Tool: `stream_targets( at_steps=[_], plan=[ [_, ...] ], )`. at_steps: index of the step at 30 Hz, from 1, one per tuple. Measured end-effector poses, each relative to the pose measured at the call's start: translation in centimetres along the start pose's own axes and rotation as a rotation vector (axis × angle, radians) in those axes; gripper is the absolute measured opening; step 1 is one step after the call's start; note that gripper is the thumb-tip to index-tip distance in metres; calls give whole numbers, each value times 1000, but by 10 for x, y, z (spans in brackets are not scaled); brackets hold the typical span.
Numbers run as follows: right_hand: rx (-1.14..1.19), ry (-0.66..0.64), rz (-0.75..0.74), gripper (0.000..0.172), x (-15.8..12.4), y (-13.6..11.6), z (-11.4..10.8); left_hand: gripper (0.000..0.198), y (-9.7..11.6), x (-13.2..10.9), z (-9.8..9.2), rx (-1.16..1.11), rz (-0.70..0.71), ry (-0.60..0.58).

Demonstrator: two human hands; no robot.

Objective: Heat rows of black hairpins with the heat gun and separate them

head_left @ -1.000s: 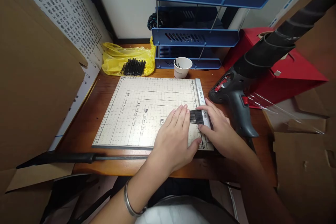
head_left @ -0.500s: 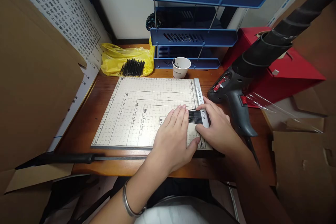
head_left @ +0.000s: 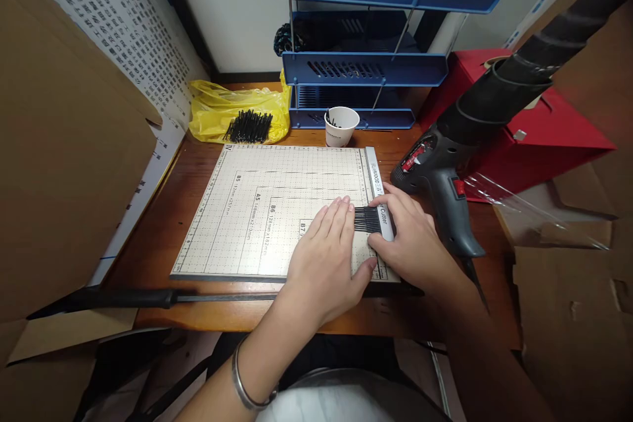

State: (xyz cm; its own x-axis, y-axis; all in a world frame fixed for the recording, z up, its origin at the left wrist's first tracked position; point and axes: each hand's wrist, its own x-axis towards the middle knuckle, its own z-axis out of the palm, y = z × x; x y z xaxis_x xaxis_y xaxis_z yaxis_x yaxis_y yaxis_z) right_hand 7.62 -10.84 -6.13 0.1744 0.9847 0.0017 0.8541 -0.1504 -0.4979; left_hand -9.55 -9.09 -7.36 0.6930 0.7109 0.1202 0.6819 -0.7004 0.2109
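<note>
A row of thin black tubes (head_left: 367, 219) lies side by side on the gridded board of a paper cutter (head_left: 217, 237), with the right ends at its pale metal edge strip (head_left: 372, 168). My left hand (head_left: 326, 244) rests flat over the left part of the row, fingers together and stretched out, thumb apart; it hides the tubes beneath. My right hand (head_left: 408, 231) reaches across the metal strip, index finger at the row's far side and thumb at its near side, holding the row between them. The cutter's blade arm, with a black handle (head_left: 123, 298), lies lowered along the front.
Behind the board, a pile of short black pieces (head_left: 248, 127) lies on a yellow plastic bag (head_left: 208, 109). A paper cup (head_left: 341, 128) holds more black pieces. Blue tray shelves (head_left: 366, 70) stand behind. At right are a grey heat gun (head_left: 452, 191) and a red box (head_left: 558, 125). Cardboard (head_left: 64, 145) flanks the left.
The tube at the far side of the row, slightly askew before, now lies in line with the others beside my right index finger. My left hand stays in place.
</note>
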Motion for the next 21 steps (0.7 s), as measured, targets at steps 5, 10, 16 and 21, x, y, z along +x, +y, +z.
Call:
stream_targets(
  at_steps=[5,10,16,21],
  plan=[
    [55,-4,4,37,0,3,0,76,1,0,0,-3,-9,3],
    [191,36,63,38,11,-2,6,76,1,0,1,-5,-11,5],
    [167,9,125,59,24,-7,7,77,0,0,2,-6,-6,19],
    [150,9,175,62,23,-9,4,76,0,0,2,-8,-5,20]
  ],
)
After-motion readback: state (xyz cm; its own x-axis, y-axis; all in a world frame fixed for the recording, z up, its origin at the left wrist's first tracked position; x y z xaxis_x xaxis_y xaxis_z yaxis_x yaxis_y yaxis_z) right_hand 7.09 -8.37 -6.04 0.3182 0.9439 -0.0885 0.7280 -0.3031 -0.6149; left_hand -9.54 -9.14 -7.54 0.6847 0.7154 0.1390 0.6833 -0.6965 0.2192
